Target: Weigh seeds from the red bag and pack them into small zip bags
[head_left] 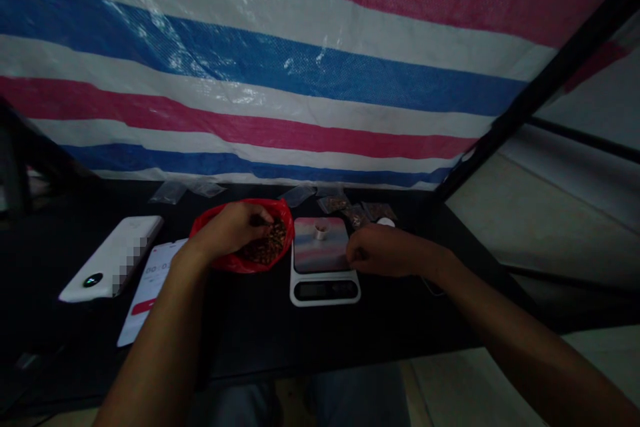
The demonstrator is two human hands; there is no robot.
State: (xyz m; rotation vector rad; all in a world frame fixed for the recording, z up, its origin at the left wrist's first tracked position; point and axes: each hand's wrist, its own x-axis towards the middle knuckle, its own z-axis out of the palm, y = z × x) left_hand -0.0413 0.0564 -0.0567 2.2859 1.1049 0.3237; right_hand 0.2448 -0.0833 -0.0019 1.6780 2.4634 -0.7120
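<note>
A person sits at a dark counter (260,327) with a striped sheet (300,80) hanging behind it. The left hand (235,227) is inside a red bag (227,265) that lies open on the counter, just left of a small white scale (323,263). The bag holds a heap of little brown bits (267,247). The fingers of this hand are bunched together and dip down into the bits. It looks like they may be pinching some, but I cannot tell for sure. The right hand (373,251) rests on the counter at the right edge of the scale. It is curled into a loose fist, and I can see nothing in it. A tiny cup (321,231) stands near the back of the scale plate. It is too dim to see if anything is in the cup, or what the scale screen says. Behind the scale lie a few little clear bags (350,210) that seem to have brown bits in them, so some of the work looks done. More little clear bags (170,192) at the back left look flat and empty, and the red bag has plenty in it, so I think a lot is left to do. A white power pack (113,257) and a phone (150,280) lie to the left.
</note>
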